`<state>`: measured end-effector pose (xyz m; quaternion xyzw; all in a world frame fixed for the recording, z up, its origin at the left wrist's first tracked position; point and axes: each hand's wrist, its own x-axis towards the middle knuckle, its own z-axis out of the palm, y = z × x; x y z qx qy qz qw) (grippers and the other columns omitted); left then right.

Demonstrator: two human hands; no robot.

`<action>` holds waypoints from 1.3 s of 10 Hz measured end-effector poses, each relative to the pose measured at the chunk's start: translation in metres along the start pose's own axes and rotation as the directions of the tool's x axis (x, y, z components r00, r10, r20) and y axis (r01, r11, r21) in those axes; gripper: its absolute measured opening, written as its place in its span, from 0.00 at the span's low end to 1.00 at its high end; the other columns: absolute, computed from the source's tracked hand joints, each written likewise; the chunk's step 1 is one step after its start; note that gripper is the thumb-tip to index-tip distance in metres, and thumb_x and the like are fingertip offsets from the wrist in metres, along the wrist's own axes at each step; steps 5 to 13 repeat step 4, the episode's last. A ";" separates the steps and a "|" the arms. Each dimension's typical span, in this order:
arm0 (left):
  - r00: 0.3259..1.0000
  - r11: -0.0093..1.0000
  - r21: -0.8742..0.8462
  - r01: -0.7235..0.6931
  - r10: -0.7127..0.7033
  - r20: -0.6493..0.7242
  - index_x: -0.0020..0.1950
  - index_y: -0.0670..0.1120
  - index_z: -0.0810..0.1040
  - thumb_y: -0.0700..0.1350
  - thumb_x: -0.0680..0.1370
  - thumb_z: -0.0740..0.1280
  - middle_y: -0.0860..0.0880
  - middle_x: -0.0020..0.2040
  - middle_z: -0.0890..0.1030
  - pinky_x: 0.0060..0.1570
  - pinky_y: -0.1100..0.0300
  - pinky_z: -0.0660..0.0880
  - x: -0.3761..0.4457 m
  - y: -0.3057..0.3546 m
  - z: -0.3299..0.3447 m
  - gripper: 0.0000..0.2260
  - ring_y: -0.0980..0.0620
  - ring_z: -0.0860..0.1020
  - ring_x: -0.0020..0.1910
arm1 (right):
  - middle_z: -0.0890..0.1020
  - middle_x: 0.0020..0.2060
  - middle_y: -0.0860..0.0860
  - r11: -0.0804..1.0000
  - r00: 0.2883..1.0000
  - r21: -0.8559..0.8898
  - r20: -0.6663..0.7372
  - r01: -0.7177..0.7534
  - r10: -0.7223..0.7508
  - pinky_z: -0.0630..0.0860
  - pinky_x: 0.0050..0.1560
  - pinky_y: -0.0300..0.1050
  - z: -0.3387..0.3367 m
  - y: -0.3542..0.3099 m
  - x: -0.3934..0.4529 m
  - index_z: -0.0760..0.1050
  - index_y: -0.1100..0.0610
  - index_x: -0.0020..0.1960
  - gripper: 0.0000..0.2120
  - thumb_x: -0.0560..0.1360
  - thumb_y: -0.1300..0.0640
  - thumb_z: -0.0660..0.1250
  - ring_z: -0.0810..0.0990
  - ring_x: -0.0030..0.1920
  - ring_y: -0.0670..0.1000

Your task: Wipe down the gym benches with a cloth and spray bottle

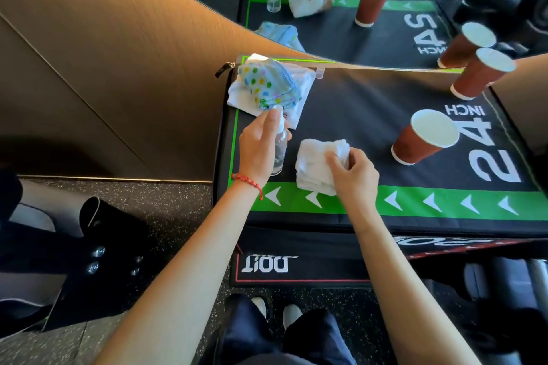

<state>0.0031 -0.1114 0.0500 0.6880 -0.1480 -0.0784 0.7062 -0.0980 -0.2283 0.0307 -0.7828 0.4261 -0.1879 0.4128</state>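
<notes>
A black padded gym box (pixel 370 115) with a green arrow strip and "24 INCH" lettering stands in front of me. My left hand (pixel 261 148) grips a small clear spray bottle (pixel 280 154) that stands upright on the box, a finger on its white top. My right hand (pixel 353 175) pinches a folded white cloth (pixel 317 163) that lies flat on the box near the green strip, just right of the bottle.
A dotted blue cloth (pixel 267 86) lies on a white towel (pixel 243 98) at the box's far left corner. Two red paper cups (pixel 421 139) (pixel 477 74) stand to the right. A mirror (pixel 355 32) behind the box reflects the scene. Black equipment (pixel 89 261) sits on the floor to the left.
</notes>
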 end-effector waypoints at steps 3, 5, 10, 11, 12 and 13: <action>1.000 1.000 -0.017 0.003 -0.003 -0.014 0.48 0.49 0.77 0.64 0.71 0.56 0.51 0.44 0.79 0.48 0.60 0.72 -0.015 -0.003 -0.009 0.22 0.57 0.76 0.45 | 0.77 0.48 0.49 0.995 0.995 -0.031 -0.037 0.093 -0.094 0.69 0.48 0.44 -0.006 0.011 -0.014 0.72 0.53 0.62 0.18 0.75 0.48 0.64 0.76 0.51 0.52; 0.999 0.999 0.012 -0.030 0.031 -0.039 0.57 0.47 0.75 0.62 0.72 0.54 0.50 0.52 0.78 0.51 0.66 0.72 -0.024 -0.004 -0.016 0.24 0.56 0.77 0.52 | 0.75 0.51 0.48 0.993 0.992 -0.061 -0.069 0.100 -0.104 0.70 0.50 0.45 -0.011 0.016 -0.024 0.70 0.55 0.65 0.20 0.75 0.49 0.64 0.75 0.53 0.52; 0.999 0.999 0.012 -0.030 0.031 -0.039 0.57 0.47 0.75 0.62 0.72 0.54 0.50 0.52 0.78 0.51 0.66 0.72 -0.024 -0.004 -0.016 0.24 0.56 0.77 0.52 | 0.75 0.51 0.48 0.993 0.992 -0.061 -0.069 0.100 -0.104 0.70 0.50 0.45 -0.011 0.016 -0.024 0.70 0.55 0.65 0.20 0.75 0.49 0.64 0.75 0.53 0.52; 0.999 0.999 0.012 -0.030 0.031 -0.039 0.57 0.47 0.75 0.62 0.72 0.54 0.50 0.52 0.78 0.51 0.66 0.72 -0.024 -0.004 -0.016 0.24 0.56 0.77 0.52 | 0.75 0.51 0.48 0.993 0.992 -0.061 -0.069 0.100 -0.104 0.70 0.50 0.45 -0.011 0.016 -0.024 0.70 0.55 0.65 0.20 0.75 0.49 0.64 0.75 0.53 0.52; 0.999 0.999 0.012 -0.030 0.031 -0.039 0.57 0.47 0.75 0.62 0.72 0.54 0.50 0.52 0.78 0.51 0.66 0.72 -0.024 -0.004 -0.016 0.24 0.56 0.77 0.52 | 0.75 0.51 0.48 0.993 0.992 -0.061 -0.069 0.100 -0.104 0.70 0.50 0.45 -0.011 0.016 -0.024 0.70 0.55 0.65 0.20 0.75 0.49 0.64 0.75 0.53 0.52; 0.999 0.999 0.012 -0.030 0.031 -0.039 0.57 0.47 0.75 0.62 0.72 0.54 0.50 0.52 0.78 0.51 0.66 0.72 -0.024 -0.004 -0.016 0.24 0.56 0.77 0.52 | 0.75 0.51 0.48 0.993 0.992 -0.061 -0.069 0.100 -0.104 0.70 0.50 0.45 -0.011 0.016 -0.024 0.70 0.55 0.65 0.20 0.75 0.49 0.64 0.75 0.53 0.52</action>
